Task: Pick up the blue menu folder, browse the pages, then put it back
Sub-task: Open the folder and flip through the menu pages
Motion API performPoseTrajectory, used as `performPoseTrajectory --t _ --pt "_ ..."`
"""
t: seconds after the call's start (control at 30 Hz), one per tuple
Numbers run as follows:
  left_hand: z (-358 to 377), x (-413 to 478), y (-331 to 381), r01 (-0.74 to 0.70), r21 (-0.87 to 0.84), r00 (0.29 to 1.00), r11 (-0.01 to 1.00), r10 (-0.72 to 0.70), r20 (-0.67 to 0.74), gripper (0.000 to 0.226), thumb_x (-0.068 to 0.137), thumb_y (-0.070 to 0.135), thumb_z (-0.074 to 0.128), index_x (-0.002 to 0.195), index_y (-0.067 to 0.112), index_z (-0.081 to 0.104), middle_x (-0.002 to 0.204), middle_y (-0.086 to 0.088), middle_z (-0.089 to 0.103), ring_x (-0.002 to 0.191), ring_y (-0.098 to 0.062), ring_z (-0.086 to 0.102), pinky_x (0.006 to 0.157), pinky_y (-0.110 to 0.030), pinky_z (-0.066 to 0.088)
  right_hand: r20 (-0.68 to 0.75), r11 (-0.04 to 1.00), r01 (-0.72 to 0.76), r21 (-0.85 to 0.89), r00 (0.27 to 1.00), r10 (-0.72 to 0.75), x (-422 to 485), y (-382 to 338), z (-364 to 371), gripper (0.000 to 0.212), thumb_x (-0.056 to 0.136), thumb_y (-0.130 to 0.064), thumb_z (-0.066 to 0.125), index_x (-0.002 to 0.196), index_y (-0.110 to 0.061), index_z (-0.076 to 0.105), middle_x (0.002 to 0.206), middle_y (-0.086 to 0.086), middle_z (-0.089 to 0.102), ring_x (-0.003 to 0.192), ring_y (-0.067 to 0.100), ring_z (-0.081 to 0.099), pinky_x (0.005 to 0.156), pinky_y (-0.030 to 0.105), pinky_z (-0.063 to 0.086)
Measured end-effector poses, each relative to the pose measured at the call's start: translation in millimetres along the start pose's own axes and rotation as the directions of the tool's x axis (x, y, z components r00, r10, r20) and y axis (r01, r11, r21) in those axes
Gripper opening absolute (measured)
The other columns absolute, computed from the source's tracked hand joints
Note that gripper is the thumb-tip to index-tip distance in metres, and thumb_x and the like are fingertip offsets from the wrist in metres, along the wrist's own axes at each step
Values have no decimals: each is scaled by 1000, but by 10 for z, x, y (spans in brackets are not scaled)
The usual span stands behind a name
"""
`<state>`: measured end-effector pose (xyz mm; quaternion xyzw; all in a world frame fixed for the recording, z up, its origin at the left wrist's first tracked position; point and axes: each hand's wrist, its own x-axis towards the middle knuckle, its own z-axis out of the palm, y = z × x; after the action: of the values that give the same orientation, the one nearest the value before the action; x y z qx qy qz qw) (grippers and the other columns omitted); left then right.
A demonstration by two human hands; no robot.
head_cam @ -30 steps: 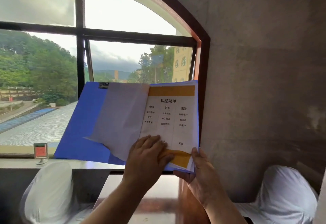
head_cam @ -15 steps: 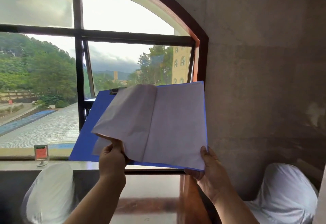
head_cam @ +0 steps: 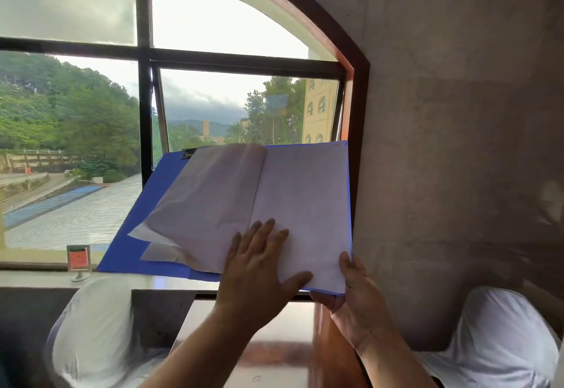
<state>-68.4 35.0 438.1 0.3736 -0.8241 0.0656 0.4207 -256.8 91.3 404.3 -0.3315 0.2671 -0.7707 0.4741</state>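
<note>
Overhead, from the head view: blue menu folder (head_cam: 143,232) held open in mid-air before the arched window (head_cam: 146,82), tilted up toward the camera, left cover spread low toward the sill, right edge just beside the reddish-brown window frame (head_cam: 357,103). Black clip (head_cam: 189,153) visible at the top edge of the left cover. Pale blank pages (head_cam: 302,192) facing up on both sides of the fold; no print readable, a loose page corner curling out at lower left. Left hand (head_cam: 259,268) laid flat on the pages near the fold, fingers spread and straight, thumb out toward the right, pressing rather than gripping anything. Right hand (head_cam: 357,293) closed around the folder's lower right corner, thumb on top of the page, remaining fingers underneath and out of sight. Below the folder, glossy wooden table (head_cam: 274,326), well clear of it. White-covered chair backs at lower left (head_cam: 91,326) and lower right (head_cam: 500,335). Small stand with a red card (head_cam: 78,258) on the windowsill (head_cam: 36,277), just left of the folder's low corner. Grey wall (head_cam: 457,112) to the right. Outside the glass: trees, a ribbed roof, a yellow building.
</note>
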Motion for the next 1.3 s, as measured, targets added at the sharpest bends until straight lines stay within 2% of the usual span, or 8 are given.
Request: performPoseTrajectory --t 0.23,0.37,0.5,0.6,0.73,0.9,1.03,1.3 --pt "55 74 -113 -128 4 976 992 126 -177 24 96 40 60 88 23 76 101 1 78 101 -29 69 90 -46 51 18 996 44 -77 999 -43 -55 -69 91 46 89 -32 60 128 -9 65 98 18 81 79 38 79 46 44 65" --pt "-2 83 -171 90 -260 921 961 -179 -345 27 100 32 61 75 22 59 68 2 62 70 -25 55 62 -38 37 -6 991 70 -111 997 -71 -61 -138 -1 49 90 -32 59 133 -6 62 101 20 80 80 38 79 46 44 65" --pt "-62 61 -382 341 -847 675 408 -733 -81 30 104 42 55 87 20 65 79 -10 70 77 -41 68 53 -46 57 -34 989 70 -130 997 -75 -45 -243 -139 47 93 -33 58 133 -10 63 120 29 74 99 48 74 56 51 68" --pt "-121 -34 -489 315 -945 679 86 -716 161 59 94 67 55 106 11 65 98 -31 71 83 -53 70 64 -60 63 -29 990 71 -123 997 -75 -48 -281 -196 41 92 -31 58 127 -12 66 111 25 77 89 41 79 51 48 67" --pt "-47 -254 -553 635 -671 659 383 -721 213 74 65 85 66 86 14 71 65 -8 73 58 -27 68 56 -46 60 -22 991 73 -108 997 -76 -49 -264 -268 40 91 -31 59 126 -12 67 107 24 78 84 40 80 47 44 66" --pt "132 -435 -762 830 -558 424 -8 -641 639 75 67 77 73 100 9 73 92 -12 79 80 -31 77 62 -38 61 -20 995 44 -86 999 -45 -46 -248 -407 34 95 -30 60 120 -12 74 109 25 80 89 41 80 51 45 67" --pt "181 -540 -858 635 -756 531 -155 -624 574 41 87 42 79 116 16 67 112 -13 77 81 -33 80 67 -41 63 -57 996 12 -87 998 -17 -49 -197 -525 29 96 -32 62 115 -18 79 110 24 80 92 41 80 57 46 67" --pt "203 -707 -877 567 -824 632 27 -656 413 25 94 34 73 107 13 72 93 -11 78 65 -27 74 64 -43 63 -137 998 -52 -47 990 45 -74 -26 -657 35 96 -32 64 127 -17 73 119 25 77 103 44 77 65 50 68"
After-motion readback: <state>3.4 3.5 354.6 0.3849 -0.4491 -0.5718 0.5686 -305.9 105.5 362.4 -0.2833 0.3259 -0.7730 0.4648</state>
